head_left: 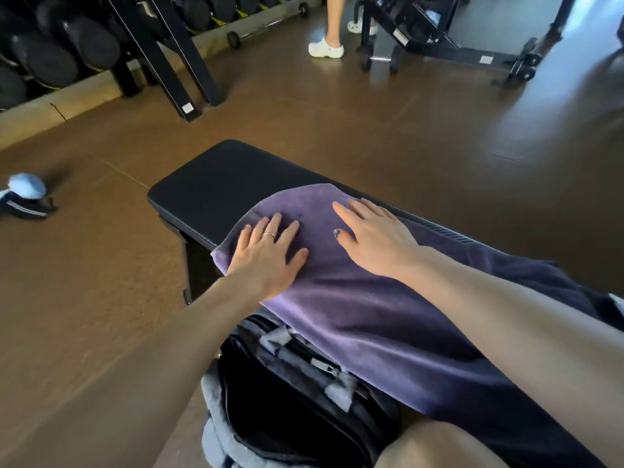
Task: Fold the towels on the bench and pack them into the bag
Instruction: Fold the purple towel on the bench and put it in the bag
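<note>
A purple towel (364, 312) lies spread along the black padded bench (209, 187), its near edge hanging over the bench side. My left hand (266, 255) rests flat on the towel's far left corner, fingers apart, a ring on one finger. My right hand (374, 238) lies flat on the towel's far end beside it, fingers spread. A darker navy towel (526, 271) lies under or beside the purple one at the right. A grey and black bag (287, 400) stands unzipped on the floor below the bench, in front of me.
Brown gym floor surrounds the bench. A rack of black dumbbells (57, 45) stands at the far left, black machine frames (439, 35) at the back right. A person in white clogs (326, 49) stands beyond. A small light-blue item (27, 187) lies on the floor at the left.
</note>
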A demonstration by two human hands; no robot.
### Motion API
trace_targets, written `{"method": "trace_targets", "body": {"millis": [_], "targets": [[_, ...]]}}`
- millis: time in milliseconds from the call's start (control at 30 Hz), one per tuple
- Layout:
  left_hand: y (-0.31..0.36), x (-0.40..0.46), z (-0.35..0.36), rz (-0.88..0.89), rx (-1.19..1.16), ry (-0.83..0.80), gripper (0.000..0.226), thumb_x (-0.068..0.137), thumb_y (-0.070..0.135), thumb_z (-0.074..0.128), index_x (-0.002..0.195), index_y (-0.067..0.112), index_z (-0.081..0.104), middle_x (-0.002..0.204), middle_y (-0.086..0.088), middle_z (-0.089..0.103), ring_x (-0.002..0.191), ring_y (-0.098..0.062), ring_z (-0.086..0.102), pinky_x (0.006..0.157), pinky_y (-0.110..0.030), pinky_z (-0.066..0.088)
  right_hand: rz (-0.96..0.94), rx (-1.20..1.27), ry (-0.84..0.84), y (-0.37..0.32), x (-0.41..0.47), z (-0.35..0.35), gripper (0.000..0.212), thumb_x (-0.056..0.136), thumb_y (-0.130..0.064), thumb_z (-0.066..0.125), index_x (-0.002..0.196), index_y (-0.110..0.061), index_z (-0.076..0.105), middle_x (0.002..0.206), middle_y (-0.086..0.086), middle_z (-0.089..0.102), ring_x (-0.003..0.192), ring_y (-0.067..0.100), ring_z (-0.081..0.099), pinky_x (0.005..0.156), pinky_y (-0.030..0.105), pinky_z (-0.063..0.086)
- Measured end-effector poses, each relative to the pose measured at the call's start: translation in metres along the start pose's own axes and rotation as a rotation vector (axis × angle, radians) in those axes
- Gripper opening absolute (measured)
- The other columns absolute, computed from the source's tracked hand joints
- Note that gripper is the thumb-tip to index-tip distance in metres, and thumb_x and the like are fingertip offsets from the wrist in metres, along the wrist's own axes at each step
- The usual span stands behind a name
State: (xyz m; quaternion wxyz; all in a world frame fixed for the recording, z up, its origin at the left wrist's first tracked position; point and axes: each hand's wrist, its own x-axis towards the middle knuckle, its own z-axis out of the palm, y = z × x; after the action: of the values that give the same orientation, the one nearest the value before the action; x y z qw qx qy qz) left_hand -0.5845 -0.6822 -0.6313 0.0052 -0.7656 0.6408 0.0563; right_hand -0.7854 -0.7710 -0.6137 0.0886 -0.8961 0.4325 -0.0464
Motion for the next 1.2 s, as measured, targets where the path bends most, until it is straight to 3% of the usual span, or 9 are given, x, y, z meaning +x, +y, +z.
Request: {"method": "trace_targets", "body": {"millis": [200, 333, 433, 567, 667, 867, 967, 1100, 1200], "targets": [[-0.001, 0.013, 0.006, 0.026, -0.018, -0.009, 0.065, 0.1, 0.063, 0.015, 0.16, 0.041, 0.004, 0.17, 0.005, -0.006, 0.156, -0.019, -0.008, 0.126, -0.046, -0.002, -0.055, 0.004, -0.099, -0.006, 0.045, 0.013, 0.056, 0.108, -0.045, 0.019, 0.161, -0.028, 0.008, 0.169, 0.002, 0.006, 0.155, 0.022, 0.005, 0.126, 0.041, 0.009], [0.002, 0.017, 0.011, -0.009, -0.022, 0.032, 0.067, 0.096, 0.066, 0.013, 0.159, 0.045, 0.006, 0.17, 0.009, -0.004, 0.156, -0.016, -0.007, 0.126, -0.047, -0.003, 0.061, -0.046, 0.029, 0.008, 0.068, 0.014, 0.048, 0.108, -0.039, 0.025, 0.151, -0.024, 0.037, 0.156, 0.004, 0.037, 0.144, 0.028, 0.035, 0.117, 0.045, 0.029], [0.003, 0.022, 0.012, -0.012, -0.031, 0.049, 0.07, 0.093, 0.069, 0.009, 0.159, 0.046, 0.005, 0.17, 0.011, -0.005, 0.156, -0.015, -0.008, 0.126, -0.047, -0.003, 0.151, 0.129, 0.207, -0.001, 0.087, 0.003, 0.037, 0.105, -0.033, 0.04, 0.138, -0.018, 0.049, 0.134, 0.01, 0.057, 0.12, 0.032, 0.055, 0.098, 0.042, 0.044], [0.003, 0.027, 0.013, 0.015, -0.016, 0.086, 0.073, 0.091, 0.07, 0.003, 0.158, 0.044, 0.006, 0.17, 0.01, -0.003, 0.156, -0.015, -0.006, 0.126, -0.047, -0.002, 0.123, 0.189, 0.062, -0.011, 0.111, -0.003, 0.039, 0.104, -0.03, 0.04, 0.141, -0.028, 0.052, 0.136, 0.007, 0.059, 0.122, 0.031, 0.052, 0.097, 0.042, 0.043], [0.003, 0.026, 0.014, 0.018, -0.016, 0.095, 0.076, 0.088, 0.07, -0.002, 0.159, 0.044, 0.006, 0.17, 0.009, -0.003, 0.156, -0.016, -0.005, 0.126, -0.046, -0.003, 0.119, 0.306, 0.121, -0.013, 0.114, -0.002, 0.023, 0.097, -0.017, 0.053, 0.11, -0.021, 0.071, 0.112, 0.002, 0.064, 0.096, 0.02, 0.056, 0.075, 0.029, 0.044], [0.005, 0.025, 0.015, 0.01, -0.007, 0.114, 0.072, 0.092, 0.07, 0.003, 0.159, 0.044, 0.006, 0.17, 0.009, -0.002, 0.156, -0.015, -0.004, 0.126, -0.045, -0.003, 0.402, 0.801, 0.065, -0.017, 0.117, -0.021, 0.031, 0.082, -0.023, 0.063, 0.111, -0.016, 0.054, 0.1, -0.001, 0.058, 0.086, 0.019, 0.054, 0.071, 0.035, 0.044], [0.005, 0.024, 0.015, 0.009, -0.011, 0.118, 0.076, 0.089, 0.07, -0.002, 0.159, 0.044, 0.007, 0.17, 0.009, -0.001, 0.156, -0.015, -0.002, 0.126, -0.045, -0.001, 0.485, 0.608, -0.093, -0.016, 0.126, -0.031, 0.033, 0.1, -0.037, 0.047, 0.124, -0.015, 0.053, 0.116, 0.005, 0.058, 0.104, 0.027, 0.056, 0.078, 0.032, 0.039], [0.005, 0.024, 0.015, 0.01, -0.007, 0.123, 0.076, 0.089, 0.07, -0.001, 0.159, 0.043, 0.009, 0.17, 0.008, -0.001, 0.156, -0.015, -0.002, 0.126, -0.045, -0.001, 0.41, 0.402, -0.123, -0.016, 0.135, -0.041, 0.021, 0.097, -0.022, 0.055, 0.078, -0.014, 0.057, 0.077, 0.007, 0.054, 0.078, 0.03, 0.049, 0.056, 0.028, 0.036], [0.005, 0.023, 0.014, 0.01, -0.013, 0.126, 0.077, 0.089, 0.069, -0.001, 0.16, 0.042, 0.01, 0.17, 0.007, -0.001, 0.156, -0.016, -0.002, 0.126, -0.045, -0.002, 0.38, 0.565, -0.198, -0.016, 0.132, -0.043, 0.02, 0.089, -0.013, 0.065, 0.109, -0.009, 0.067, 0.104, 0.012, 0.065, 0.086, 0.024, 0.054, 0.071, 0.028, 0.044]]}}
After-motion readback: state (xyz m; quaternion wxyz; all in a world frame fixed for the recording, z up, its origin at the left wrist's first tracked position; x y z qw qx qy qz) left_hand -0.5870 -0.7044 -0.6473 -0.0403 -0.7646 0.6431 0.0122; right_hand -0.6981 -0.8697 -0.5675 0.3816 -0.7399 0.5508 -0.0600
